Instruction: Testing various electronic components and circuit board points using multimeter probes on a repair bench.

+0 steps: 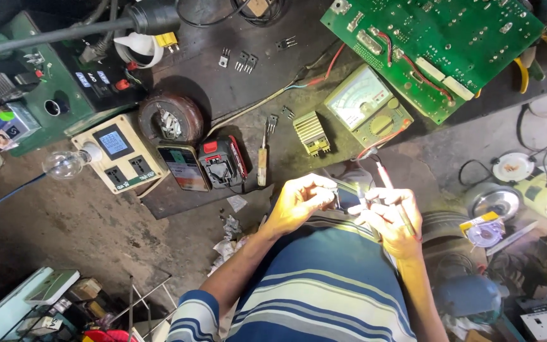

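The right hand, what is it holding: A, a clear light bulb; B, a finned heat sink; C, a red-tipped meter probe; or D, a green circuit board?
C: the right hand has a grip on a thin red-tipped probe whose lead runs up toward the analog meter.

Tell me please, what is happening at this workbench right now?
A person in a striped shirt holds a small part, too brightly lit to identify, in the left hand. The right hand grips a red-tipped test probe close to it. An analog meter and a green circuit board lie beyond the hands.
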